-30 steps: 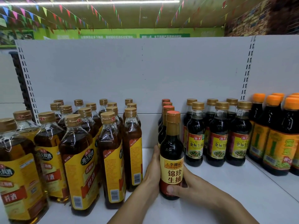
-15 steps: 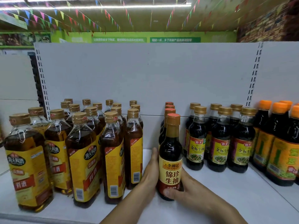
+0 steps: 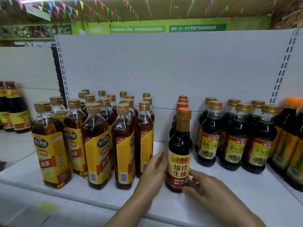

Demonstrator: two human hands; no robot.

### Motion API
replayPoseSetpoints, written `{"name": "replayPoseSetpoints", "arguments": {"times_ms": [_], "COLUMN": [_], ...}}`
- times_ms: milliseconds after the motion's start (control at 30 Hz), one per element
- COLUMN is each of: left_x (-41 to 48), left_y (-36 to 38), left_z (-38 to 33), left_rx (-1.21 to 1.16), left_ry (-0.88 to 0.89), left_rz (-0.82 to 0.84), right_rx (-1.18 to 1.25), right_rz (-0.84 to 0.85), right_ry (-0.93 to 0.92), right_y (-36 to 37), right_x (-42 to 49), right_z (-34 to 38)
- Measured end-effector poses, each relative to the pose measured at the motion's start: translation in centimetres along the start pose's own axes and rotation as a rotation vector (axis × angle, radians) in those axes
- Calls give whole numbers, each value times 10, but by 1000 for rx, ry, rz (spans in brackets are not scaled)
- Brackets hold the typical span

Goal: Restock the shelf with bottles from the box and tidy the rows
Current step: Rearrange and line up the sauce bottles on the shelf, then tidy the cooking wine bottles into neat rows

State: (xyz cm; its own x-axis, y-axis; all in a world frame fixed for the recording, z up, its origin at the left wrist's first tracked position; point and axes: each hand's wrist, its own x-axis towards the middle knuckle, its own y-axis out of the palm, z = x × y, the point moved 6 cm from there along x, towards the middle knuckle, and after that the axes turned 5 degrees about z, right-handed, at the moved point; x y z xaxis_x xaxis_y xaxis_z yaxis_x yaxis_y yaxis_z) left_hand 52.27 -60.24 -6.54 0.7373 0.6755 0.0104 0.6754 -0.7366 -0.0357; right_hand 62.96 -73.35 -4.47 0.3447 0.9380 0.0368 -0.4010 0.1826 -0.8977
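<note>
Since the earlier frame, the left hand (image 3: 152, 171) has come off the soy sauce bottle (image 3: 180, 154) and sits just beside it, fingers straight. Right hand (image 3: 209, 190) grips the bottle's base with curled fingers. Bottle stands upright, heading its row on the shelf (image 3: 237, 203).

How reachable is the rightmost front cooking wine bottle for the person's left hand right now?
Probably yes. The left hand is open, right beside that cooking wine bottle, which fronts its row with nothing standing between them.
</note>
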Motion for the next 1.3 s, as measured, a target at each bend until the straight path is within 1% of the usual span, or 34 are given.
{"name": "replayPoseSetpoints", "arguments": {"times_ms": [100, 200, 300, 367, 533, 733, 833, 933, 1000, 1067, 1167, 1300], "left_x": [-16, -29, -42, -49, -68, -90, -99, -106, -113, -120, -130, -145], "left_y": [-2, 1, 2, 2, 0, -15, -33, -58, -78, -100, -141, -196], "left_z": [2, 2, -1, -3, -9, -14, -16, -19, -20, -19, -18, -18], "left_rx": [45, 96, 122, 124, 158, 170, 194, 195, 193, 192, 190, 221], "left_ry": [67, 98, 151, 175, 207, 239, 275, 298, 301, 296, 285, 310], "left_rz": [-5, -19, -72, -101, -128, -158, -169, -215, -243, -259, -282, -319], "right_rx": [-100, -108, 2, 69, 118, 246, 288, 261, 248, 290, 386, 481], "right_rz": [-51, -114, -125, -96, -85, -85, -106, -130, -117, -96, -114, -55], "right_ry": [49, 26, -11, -35, -81, -194, -266, -328, -378, -421, -439, -400], "right_y": [-9, -14, -9, -2, 11, 22, 28, 35, 40, 50, 68, 98], "right_x": [-13, -22, -26, -26, -24, -18, -15, -10, -4, 5, 17, 29], "right_z": [5, 13, 17, 18, 20, 50, 75, 97, 117, 138, 174, 220]}}
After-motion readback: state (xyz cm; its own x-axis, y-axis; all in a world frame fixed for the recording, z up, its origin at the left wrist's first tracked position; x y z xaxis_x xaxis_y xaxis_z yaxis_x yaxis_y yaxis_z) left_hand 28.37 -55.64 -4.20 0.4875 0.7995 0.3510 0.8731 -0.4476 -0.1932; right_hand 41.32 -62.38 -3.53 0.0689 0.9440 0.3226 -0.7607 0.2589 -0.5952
